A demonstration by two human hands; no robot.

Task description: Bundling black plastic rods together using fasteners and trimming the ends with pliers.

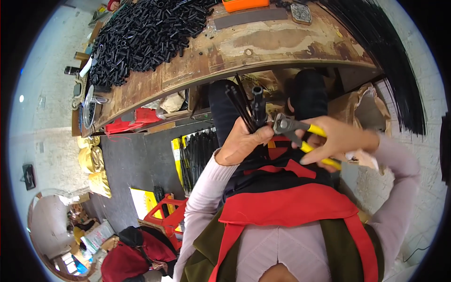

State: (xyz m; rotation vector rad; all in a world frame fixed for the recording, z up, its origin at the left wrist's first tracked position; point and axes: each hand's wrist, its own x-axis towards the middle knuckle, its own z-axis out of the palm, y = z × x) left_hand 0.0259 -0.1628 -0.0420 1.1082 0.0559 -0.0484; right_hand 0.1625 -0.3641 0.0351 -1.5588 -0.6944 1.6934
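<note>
Above my lap, my left hand (240, 144) is closed round several thin black rods (239, 104) and a thicker black tubular piece (258, 105) with a hollow end. The rods point up and away from me. My right hand (345, 138), slightly blurred, grips a pair of end-cutting pliers (299, 126) with yellow handles and grey metal jaws. The jaws are beside my left thumb, near the base of the tubular piece. Whether they bite on anything, I cannot tell.
A worn wooden bench (188, 66) spans the far side, bearing a heap of short black tubes (145, 37), an orange tray (244, 4) and a flat grey bar (250, 18). Long black strands (399, 70) hang at right. Bundled black rods (199, 155) and a red stool (167, 214) stand at left.
</note>
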